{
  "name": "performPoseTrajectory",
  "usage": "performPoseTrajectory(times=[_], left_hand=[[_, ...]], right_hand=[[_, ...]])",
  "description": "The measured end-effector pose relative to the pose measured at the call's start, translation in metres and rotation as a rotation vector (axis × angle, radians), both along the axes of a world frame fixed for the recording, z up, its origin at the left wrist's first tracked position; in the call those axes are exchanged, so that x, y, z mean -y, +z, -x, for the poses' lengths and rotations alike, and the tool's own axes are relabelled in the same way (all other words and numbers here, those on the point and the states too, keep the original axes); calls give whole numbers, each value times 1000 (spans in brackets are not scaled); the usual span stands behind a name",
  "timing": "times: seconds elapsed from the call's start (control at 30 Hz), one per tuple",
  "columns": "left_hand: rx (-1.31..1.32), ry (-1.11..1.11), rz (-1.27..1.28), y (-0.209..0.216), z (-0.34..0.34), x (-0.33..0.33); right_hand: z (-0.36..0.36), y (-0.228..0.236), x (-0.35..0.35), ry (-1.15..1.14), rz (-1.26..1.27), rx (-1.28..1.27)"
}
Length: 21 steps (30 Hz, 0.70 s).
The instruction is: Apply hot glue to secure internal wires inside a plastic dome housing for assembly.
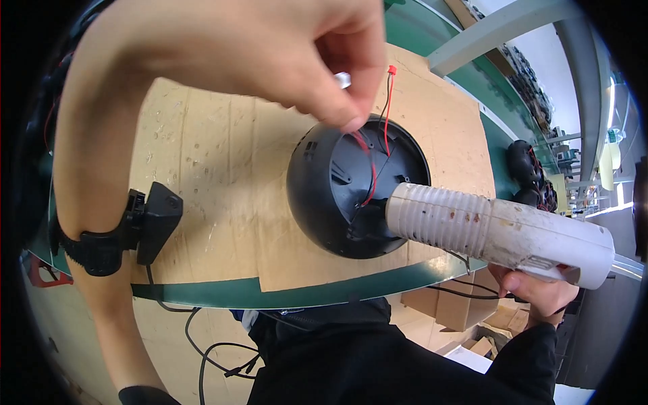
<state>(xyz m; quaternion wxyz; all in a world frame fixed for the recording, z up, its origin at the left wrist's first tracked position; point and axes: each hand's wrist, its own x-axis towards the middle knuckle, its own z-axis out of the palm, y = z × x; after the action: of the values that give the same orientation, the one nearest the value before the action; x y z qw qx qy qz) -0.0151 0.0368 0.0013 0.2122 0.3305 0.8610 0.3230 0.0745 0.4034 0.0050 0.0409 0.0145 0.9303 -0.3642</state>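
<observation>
My left hand is raised above a round black plastic shell. Its thumb and fingers pinch a red wire that comes up out of the shell, and a small white piece, perhaps a connector, shows between the fingers. At the lower right, my right hand grips a dirty white gun-shaped tool with a ribbed barrel. The barrel's end covers the shell's near right part, hiding its tip. A second red and black wire pair with a red connector stands up from the shell's far side.
Cardboard covers the green-edged table under the shell. A black strap with a device sits on my left forearm, its cable trailing down. More black shells lie at the right. A grey metal post rises behind; an open cardboard box is below.
</observation>
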Motion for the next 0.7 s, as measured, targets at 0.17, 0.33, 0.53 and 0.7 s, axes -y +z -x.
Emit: performPoseTrajectory(times=[0.17, 0.33, 0.53, 0.7], left_hand=[[243, -47, -31, -10, -12, 23], [287, -187, -24, -13, -8, 16], [346, -189, 11, -14, -9, 17], [314, -208, -25, -14, -8, 18]], right_hand=[[7, 5, 2, 24, -117, -89], [18, 20, 21, 132, -149, 108], [12, -3, 6, 187, -107, -192], [10, 21, 21, 153, -186, -46]])
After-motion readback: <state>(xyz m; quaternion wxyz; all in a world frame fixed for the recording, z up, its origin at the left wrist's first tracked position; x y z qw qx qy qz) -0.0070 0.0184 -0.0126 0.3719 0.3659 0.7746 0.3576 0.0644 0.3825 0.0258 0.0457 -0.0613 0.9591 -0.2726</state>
